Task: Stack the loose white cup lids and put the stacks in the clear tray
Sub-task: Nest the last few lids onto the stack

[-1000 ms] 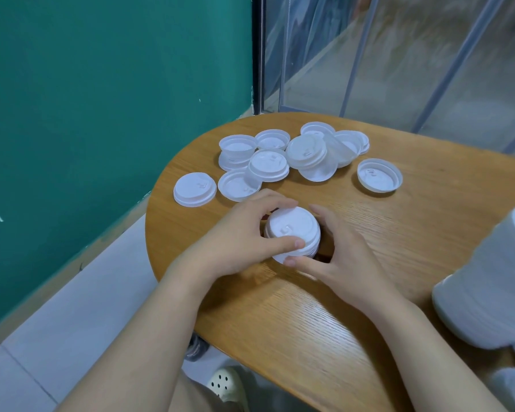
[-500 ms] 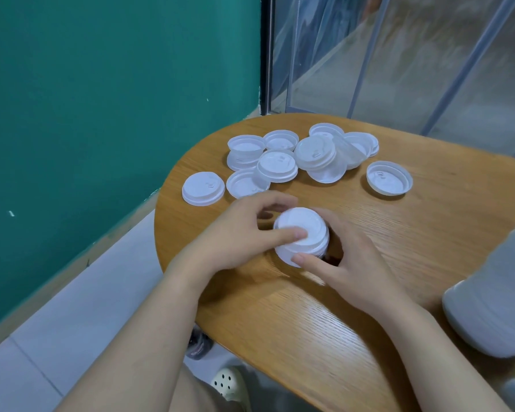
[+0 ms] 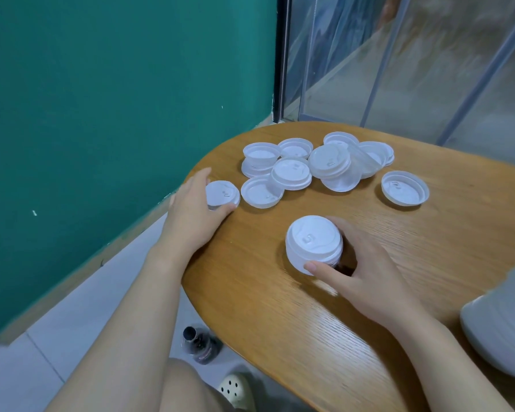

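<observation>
A short stack of white cup lids stands near the middle of the round wooden table. My right hand curls round its right side, thumb on the front. My left hand has reached to the table's left edge and grips a single lid lying dome up. Several loose white lids lie scattered and overlapping at the back of the table, with one upturned lid apart to the right. The clear tray is not in view.
A large white object sits at the table's right edge, partly cut off. A green wall runs along the left, glass panels behind. Below the table edge are a dark bottle on the floor and a shoe.
My left hand left the stack and moved left to the single lid at the table's edge. My right hand stays on the stack.
</observation>
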{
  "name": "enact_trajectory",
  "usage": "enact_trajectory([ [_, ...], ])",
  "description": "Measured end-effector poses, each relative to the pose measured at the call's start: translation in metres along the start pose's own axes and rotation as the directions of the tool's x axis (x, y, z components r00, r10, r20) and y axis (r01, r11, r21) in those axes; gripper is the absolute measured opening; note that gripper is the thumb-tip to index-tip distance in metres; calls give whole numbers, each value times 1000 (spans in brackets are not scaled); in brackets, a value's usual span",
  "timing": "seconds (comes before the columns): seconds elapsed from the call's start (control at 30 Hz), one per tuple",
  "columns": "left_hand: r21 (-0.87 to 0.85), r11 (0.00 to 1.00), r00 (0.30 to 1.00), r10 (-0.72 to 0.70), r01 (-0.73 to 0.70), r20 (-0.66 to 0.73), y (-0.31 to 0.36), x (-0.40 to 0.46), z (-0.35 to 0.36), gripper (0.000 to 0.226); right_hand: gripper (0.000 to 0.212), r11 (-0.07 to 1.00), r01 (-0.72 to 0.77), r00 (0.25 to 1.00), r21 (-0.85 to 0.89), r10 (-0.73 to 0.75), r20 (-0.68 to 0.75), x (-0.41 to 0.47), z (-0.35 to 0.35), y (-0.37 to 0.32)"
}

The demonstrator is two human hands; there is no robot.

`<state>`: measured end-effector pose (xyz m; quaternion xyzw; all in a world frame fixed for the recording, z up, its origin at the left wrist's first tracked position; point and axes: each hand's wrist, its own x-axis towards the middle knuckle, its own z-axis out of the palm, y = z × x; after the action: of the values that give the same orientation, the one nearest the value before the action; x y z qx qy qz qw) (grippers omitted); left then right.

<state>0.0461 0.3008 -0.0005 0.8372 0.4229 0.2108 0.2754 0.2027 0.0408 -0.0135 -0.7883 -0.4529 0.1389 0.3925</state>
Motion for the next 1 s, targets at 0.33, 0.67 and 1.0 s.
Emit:
enact_trajectory([
  [0.33, -248, 910, 941, 338, -332, -17, 92, -64, -6, 72, 65, 1000, 21, 1000, 16, -21, -3, 1, 1, -1],
  [0.67, -299, 904, 891, 383, -307, 244, 92, -66, 19, 70, 68, 996, 45, 999, 75, -45, -11, 1, 0, -2],
  [1.0, -338, 901, 878, 377, -273, 296, 89, -62, 23, 59, 74, 998, 9, 1000, 68, -8, -11, 1, 1, 2],
])
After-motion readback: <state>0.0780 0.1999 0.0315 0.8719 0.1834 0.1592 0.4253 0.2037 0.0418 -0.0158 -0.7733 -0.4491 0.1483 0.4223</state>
